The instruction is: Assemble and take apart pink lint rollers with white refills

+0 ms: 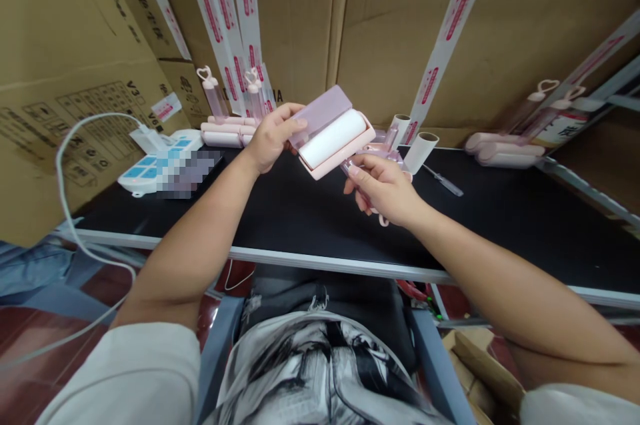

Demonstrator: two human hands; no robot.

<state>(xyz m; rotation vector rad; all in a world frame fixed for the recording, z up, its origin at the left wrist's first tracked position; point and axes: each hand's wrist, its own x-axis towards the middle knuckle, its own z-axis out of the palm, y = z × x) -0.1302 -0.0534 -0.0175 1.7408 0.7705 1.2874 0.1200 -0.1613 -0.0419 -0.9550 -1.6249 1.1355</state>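
Observation:
A pink lint roller is held up over the black table, its white sticky roll showing inside the pink case. The translucent purple cover of the roller is swung open along the far side. My left hand grips this cover at its left end, thumb on top. My right hand is wrapped round the roller's clear purple handle, and a pink loop at its end shows below the fingers. Just behind my right hand lie more purple plastic parts, partly hidden by it.
White paper rolls stand behind my right hand, beside a small screwdriver-like tool. Assembled lint rollers stand at the back left and right. A power strip and a blurred-out flat object lie left. Cardboard boxes wall the back.

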